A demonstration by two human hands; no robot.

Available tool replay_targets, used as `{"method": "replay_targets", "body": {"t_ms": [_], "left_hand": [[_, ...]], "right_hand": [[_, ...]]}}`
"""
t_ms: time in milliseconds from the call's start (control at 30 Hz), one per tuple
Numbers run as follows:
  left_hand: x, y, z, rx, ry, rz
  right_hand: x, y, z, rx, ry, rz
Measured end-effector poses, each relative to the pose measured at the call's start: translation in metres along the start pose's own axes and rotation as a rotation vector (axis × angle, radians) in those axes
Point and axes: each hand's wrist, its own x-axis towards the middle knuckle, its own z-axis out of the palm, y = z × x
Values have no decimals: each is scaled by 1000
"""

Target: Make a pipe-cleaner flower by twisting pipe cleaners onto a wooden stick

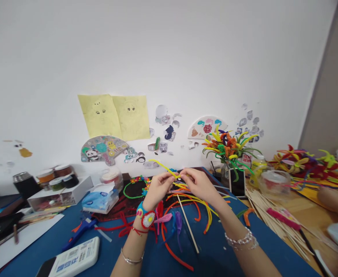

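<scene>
Your left hand (158,189) and right hand (199,184) are together above the bench, their fingertips meeting as both pinch a yellow pipe cleaner (161,165). Its free end rises up and left from your grip, so its long axis slants across your view towards the wall. The piece hangs over the middle of the bench, above a blue mat (223,257). Your fingers hide its centre, so you cannot tell whether it is twisted there.

A thin wooden skewer (188,223) slants from just under your hands down towards you; you cannot tell whether it is joined to the yellow piece. Curved orange pipe cleaners (183,198) and red and purple pieces (164,219) lie loose around it, none yet in a finished shape.

Finished work stands further out: a bouquet of pipe-cleaner flowers (226,148) in a glass vase, and red-and-yellow flowers (302,161) at the right. A bundle of wooden skewers (273,219) lies nearer, with a glue gun (79,232) and a tissue pack (99,198) at the left. Another person's hand (335,204) rests at the right edge.
</scene>
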Motion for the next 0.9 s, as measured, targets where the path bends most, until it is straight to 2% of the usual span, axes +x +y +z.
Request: {"method": "replay_targets", "body": {"t_ms": [200, 367, 500, 567, 733, 900], "left_hand": [[1, 0, 3, -22, 27, -22], [3, -4, 0, 41, 143, -46], [1, -1, -4, 119, 100, -81], [0, 1, -5, 110, 70, -110], [-4, 5, -7, 57, -13, -127], [-7, 12, -16, 29, -113, -137]], "right_hand": [[2, 7, 2, 12, -45, 30], [0, -8, -2, 8, -62, -111], [-2, -15, -1, 41, -96, -185], [-2, -12, 4, 117, -137, -134], [1, 5, 19, 400, -198, 109], [5, 9, 27, 645, -227, 204]]}}
